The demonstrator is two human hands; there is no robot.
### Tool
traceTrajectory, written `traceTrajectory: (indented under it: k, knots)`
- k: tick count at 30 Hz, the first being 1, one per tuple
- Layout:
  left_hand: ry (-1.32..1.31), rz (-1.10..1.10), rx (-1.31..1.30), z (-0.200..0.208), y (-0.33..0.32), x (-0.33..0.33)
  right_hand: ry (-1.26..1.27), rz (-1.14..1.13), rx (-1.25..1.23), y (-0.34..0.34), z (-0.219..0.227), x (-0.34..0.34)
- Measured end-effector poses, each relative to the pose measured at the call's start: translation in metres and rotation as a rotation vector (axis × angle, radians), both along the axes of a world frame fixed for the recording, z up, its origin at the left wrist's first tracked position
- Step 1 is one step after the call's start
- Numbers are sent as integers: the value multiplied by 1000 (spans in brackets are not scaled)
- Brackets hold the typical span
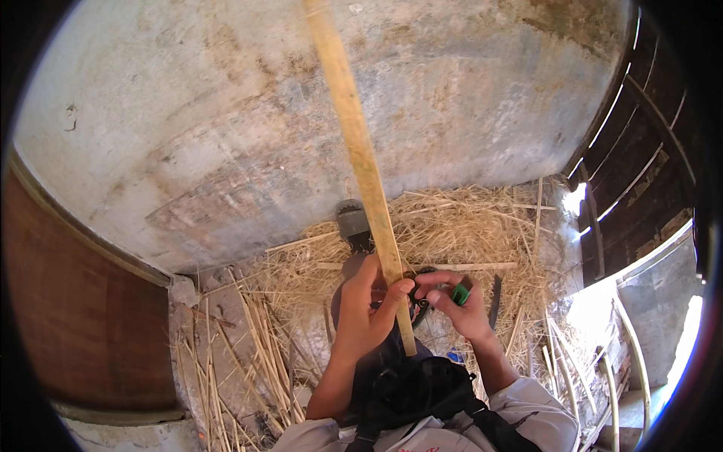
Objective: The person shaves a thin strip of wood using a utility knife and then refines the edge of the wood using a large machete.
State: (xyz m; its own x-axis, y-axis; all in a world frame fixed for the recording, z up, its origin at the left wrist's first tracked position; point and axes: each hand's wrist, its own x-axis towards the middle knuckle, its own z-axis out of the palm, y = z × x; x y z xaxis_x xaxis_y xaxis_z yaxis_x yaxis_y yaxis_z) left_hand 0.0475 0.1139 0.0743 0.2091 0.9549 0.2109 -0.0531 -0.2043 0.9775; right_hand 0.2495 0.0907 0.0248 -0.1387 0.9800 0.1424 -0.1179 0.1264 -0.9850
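Observation:
My left hand [364,310] is closed round a long, flat, pale yellow strip [355,135] that looks like split bamboo, close to its lower end. The strip stands up away from me, leaning to the left, its far end beyond the top of the view. Just right of it, my right hand [468,313] has its fingers bent in a pinch. A small green object [460,293] shows between those fingers; its kind is not clear. Thin black, curved pieces [422,305] lie between the two hands beside the strip, partly hidden by the fingers.
A stained pale wall [256,128] rises ahead. Straw-like shavings [452,226] cover the floor at its foot, with loose thin sticks [256,339] at the left. A brown panel [83,301] stands far left, dark slatted boards [633,158] at the right. A black bag [418,388] hangs at my chest.

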Motion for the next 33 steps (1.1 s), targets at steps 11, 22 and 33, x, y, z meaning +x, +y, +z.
traceTrajectory:
  k: [11, 22, 33]
  knots:
    - [173, -173, 25, 2, -10, 8, 97, 0, 250, 37, 52, -2]
    - [366, 243, 173, 0, -35, 11, 116, -168, 249, 55, 64, -20]
    - [80, 123, -148, -5, -31, -13, -509, -67, 585, 43, 40, -3]
